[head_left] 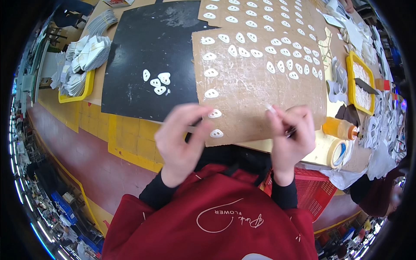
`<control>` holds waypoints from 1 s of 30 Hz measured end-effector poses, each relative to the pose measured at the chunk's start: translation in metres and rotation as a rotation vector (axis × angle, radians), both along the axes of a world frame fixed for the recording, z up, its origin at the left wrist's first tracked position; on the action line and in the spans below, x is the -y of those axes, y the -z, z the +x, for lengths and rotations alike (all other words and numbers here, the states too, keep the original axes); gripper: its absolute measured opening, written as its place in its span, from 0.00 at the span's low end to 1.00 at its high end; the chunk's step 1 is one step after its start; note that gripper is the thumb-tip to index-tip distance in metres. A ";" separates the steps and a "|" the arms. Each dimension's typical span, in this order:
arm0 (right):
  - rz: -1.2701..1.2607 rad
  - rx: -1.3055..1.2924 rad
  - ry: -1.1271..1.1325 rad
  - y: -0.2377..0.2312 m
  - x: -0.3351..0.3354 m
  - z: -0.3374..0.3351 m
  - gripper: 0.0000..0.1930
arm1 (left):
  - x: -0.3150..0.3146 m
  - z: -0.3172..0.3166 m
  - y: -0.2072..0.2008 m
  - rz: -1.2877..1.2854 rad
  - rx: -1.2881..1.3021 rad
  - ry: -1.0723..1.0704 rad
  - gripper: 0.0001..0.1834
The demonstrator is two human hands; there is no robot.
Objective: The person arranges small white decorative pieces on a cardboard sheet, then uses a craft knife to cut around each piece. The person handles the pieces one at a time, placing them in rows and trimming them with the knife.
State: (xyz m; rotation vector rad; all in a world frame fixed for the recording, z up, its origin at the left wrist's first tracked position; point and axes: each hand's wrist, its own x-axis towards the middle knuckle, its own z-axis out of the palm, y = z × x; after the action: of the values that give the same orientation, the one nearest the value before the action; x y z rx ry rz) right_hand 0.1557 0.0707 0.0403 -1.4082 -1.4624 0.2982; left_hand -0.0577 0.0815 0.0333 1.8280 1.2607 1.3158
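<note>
The white heart-shaped piece [215, 113] lies at the near edge of the brown cardboard sheet [255, 86], pinched by the left hand [182, 143] – likely to steady it. The right hand [292, 138] grips a thin brush-like tool [277, 117], angled toward the sheet; a glue bottle [340, 128] lies just beside, within reach.

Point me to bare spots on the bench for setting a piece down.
Free: black mat above the four white pieces; cardboard sheet middle, between its left column of pieces and right hand. Crowded: sheet's top right, yellow tray, right edge around bottle and tape roll.
</note>
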 end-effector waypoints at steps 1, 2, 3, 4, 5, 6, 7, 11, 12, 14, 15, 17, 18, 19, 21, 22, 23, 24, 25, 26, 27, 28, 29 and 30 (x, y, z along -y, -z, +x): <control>0.081 0.101 -0.020 0.003 0.004 -0.004 0.11 | 0.010 0.005 -0.006 -0.068 0.001 0.127 0.19; 0.094 0.148 -0.061 0.005 0.010 -0.008 0.12 | 0.014 0.015 -0.006 -0.141 0.076 0.165 0.20; 0.110 0.191 -0.104 0.007 0.014 -0.011 0.14 | 0.018 0.026 -0.006 -0.237 0.151 0.189 0.21; 0.103 0.177 -0.119 0.009 0.016 -0.014 0.14 | 0.020 0.033 -0.005 -0.312 0.197 0.164 0.20; 0.095 0.164 -0.132 0.010 0.018 -0.016 0.15 | 0.019 0.035 -0.004 -0.356 0.274 0.150 0.19; 0.084 0.148 -0.145 0.011 0.019 -0.015 0.15 | 0.019 0.038 -0.003 -0.420 0.334 0.135 0.18; 0.036 0.109 -0.181 0.010 0.020 -0.013 0.15 | 0.019 0.040 -0.001 -0.486 0.396 0.122 0.18; -0.127 -0.085 -0.248 0.008 0.023 -0.006 0.14 | 0.017 0.036 0.003 -0.479 0.309 0.101 0.12; -0.189 -0.127 -0.189 0.007 0.025 -0.006 0.13 | 0.018 0.035 0.003 -0.492 0.283 0.104 0.11; -0.455 -0.306 -0.126 0.002 0.030 -0.003 0.09 | 0.021 0.033 0.002 -0.529 0.230 0.107 0.10; -0.489 -0.313 -0.177 0.002 0.030 0.000 0.08 | 0.022 0.030 0.001 -0.517 0.179 0.144 0.11; -0.590 -0.298 -0.279 0.000 0.030 0.006 0.07 | 0.023 0.024 0.000 -0.514 0.078 0.219 0.12; -0.611 -0.308 -0.295 0.000 0.032 0.006 0.04 | 0.023 0.020 0.000 -0.499 0.040 0.251 0.13; -0.668 -0.369 -0.298 -0.001 0.034 0.007 0.03 | 0.023 0.017 0.000 -0.493 0.011 0.282 0.14; -0.809 -0.494 -0.286 -0.001 0.040 0.007 0.01 | 0.028 0.015 0.002 -0.492 0.030 0.278 0.16; -0.814 -0.491 -0.266 0.000 0.041 0.007 0.02 | 0.032 0.014 0.003 -0.495 0.080 0.242 0.17; -0.817 -0.488 -0.245 0.002 0.042 0.007 0.02 | 0.036 0.014 0.004 -0.509 0.115 0.204 0.18; -0.820 -0.489 -0.221 0.005 0.042 0.007 0.02 | 0.038 0.011 0.004 -0.411 0.055 0.154 0.19; -0.823 -0.466 -0.209 0.007 0.042 0.006 0.03 | 0.039 0.006 0.005 -0.322 -0.018 0.102 0.20; -0.826 -0.447 -0.195 0.010 0.042 0.004 0.03 | 0.040 0.000 0.006 -0.218 -0.086 0.054 0.21; -0.837 -0.428 -0.175 0.012 0.042 0.002 0.04 | 0.040 -0.005 0.007 -0.188 -0.174 0.065 0.21; -0.823 -0.402 -0.177 0.013 0.042 0.000 0.04 | 0.040 -0.009 0.009 -0.143 -0.257 0.079 0.21; -0.818 -0.376 -0.174 0.015 0.042 -0.003 0.04 | 0.041 -0.012 0.010 -0.098 -0.340 0.091 0.21; -0.823 -0.351 -0.171 0.015 0.042 -0.005 0.04 | 0.042 -0.013 0.012 -0.060 -0.393 0.102 0.21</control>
State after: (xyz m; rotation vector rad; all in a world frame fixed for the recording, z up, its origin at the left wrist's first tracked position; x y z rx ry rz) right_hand 0.1504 0.0287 0.0249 -1.7345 -1.2020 1.3001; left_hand -0.0706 0.0391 0.0210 2.1452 1.3622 0.8799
